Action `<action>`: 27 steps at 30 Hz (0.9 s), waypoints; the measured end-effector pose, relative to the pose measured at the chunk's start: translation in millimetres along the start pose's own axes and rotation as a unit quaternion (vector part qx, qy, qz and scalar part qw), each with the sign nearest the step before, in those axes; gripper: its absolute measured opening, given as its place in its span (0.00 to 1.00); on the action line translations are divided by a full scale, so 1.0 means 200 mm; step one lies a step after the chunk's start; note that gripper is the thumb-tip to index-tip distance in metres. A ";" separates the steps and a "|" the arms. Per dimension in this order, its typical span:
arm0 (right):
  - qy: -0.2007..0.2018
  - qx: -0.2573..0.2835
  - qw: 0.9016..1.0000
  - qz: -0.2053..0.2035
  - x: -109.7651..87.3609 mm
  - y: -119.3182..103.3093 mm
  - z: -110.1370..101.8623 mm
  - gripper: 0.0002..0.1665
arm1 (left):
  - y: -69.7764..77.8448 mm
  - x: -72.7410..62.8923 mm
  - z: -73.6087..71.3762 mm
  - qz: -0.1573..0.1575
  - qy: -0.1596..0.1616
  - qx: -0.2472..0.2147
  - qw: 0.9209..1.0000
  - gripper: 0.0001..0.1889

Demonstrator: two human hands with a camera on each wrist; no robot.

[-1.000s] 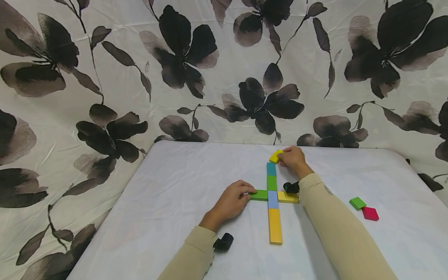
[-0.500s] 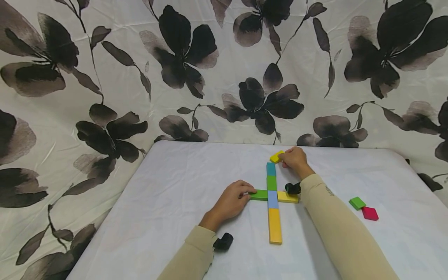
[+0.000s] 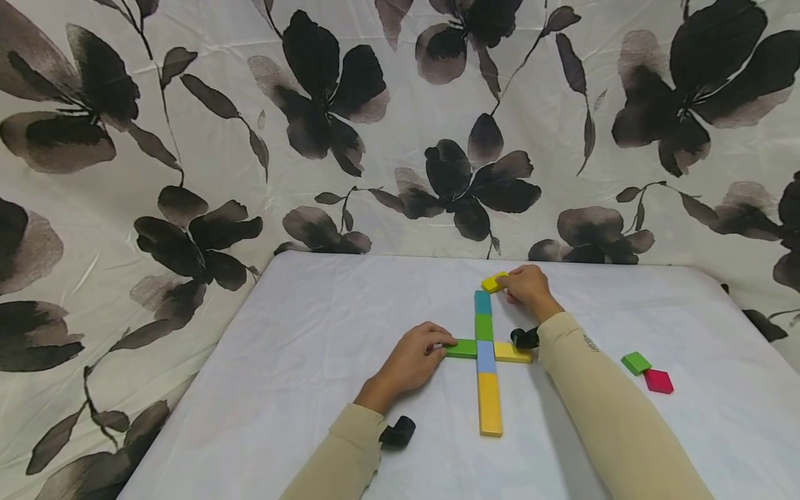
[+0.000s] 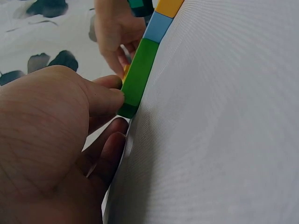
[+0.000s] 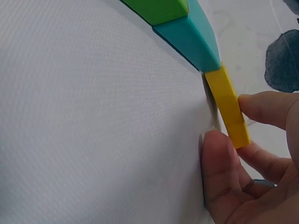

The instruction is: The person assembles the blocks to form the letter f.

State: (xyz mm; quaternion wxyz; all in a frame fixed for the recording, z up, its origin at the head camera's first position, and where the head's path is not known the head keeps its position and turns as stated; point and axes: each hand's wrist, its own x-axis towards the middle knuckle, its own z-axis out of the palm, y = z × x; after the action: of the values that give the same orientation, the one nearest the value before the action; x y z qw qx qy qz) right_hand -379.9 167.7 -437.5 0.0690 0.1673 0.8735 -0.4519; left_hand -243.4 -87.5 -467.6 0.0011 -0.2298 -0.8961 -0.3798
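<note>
The yellow block (image 3: 492,282) sat aslant at the far end of the teal block (image 3: 482,302), pinched by the right hand (image 3: 526,286). Nearer, in line, came a green block (image 3: 483,326), a blue block (image 3: 485,356) and an amber bar (image 3: 489,405). Left of blue, the left hand (image 3: 409,357) pinched a green bar's (image 3: 461,348) outer end. Well right on the table (image 3: 312,298) lay a red block (image 3: 659,381).

White-clothed table (image 3: 250,389) | cross of coloured blocks (image 3: 485,356), flat | small green block (image 3: 636,363) beside red block (image 3: 659,380), right
</note>
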 end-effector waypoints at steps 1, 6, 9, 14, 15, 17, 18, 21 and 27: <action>-0.001 -0.001 1.000 0.001 0.00 0.00 0.00 0.25 | 0.00 0.00 0.00 0.000 0.000 0.000 1.000 0.13; -0.007 -0.009 1.000 0.010 0.00 0.00 0.00 0.25 | -0.01 0.00 0.00 -0.004 -0.002 0.001 1.000 0.13; -0.007 -0.012 1.000 0.014 0.00 0.00 0.00 0.25 | 0.00 0.00 0.00 -0.007 -0.005 0.003 1.000 0.13; -0.002 -0.010 1.000 0.014 -0.02 0.00 -0.01 0.24 | 0.00 0.00 0.00 -0.007 -0.006 0.001 1.000 0.13; 0.000 -0.009 1.000 0.015 -0.02 0.00 -0.01 0.24 | 0.00 0.00 0.00 -0.008 -0.007 0.001 1.000 0.13; 0.004 -0.010 1.000 0.015 -0.03 -0.01 0.00 0.23 | -0.01 0.00 0.00 -0.006 -0.006 0.000 1.000 0.13; 0.006 -0.010 1.000 0.014 -0.03 -0.01 0.00 0.23 | -0.01 0.00 0.00 -0.006 -0.006 0.000 1.000 0.13; 0.010 -0.015 1.000 0.019 -0.04 -0.01 0.00 0.23 | -0.01 0.00 0.00 -0.003 -0.004 -0.001 1.000 0.13; 0.016 -0.028 0.999 0.022 -0.05 -0.02 0.00 0.23 | 0.00 -0.01 0.00 -0.002 -0.003 -0.005 1.000 0.13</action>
State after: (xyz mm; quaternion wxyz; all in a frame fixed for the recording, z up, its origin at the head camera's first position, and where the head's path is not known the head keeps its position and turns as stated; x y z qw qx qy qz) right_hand -372.8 163.0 -432.6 0.0699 0.1914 0.8830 -0.4229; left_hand -242.2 -88.2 -466.9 -0.0034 -0.2293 -0.8948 -0.3831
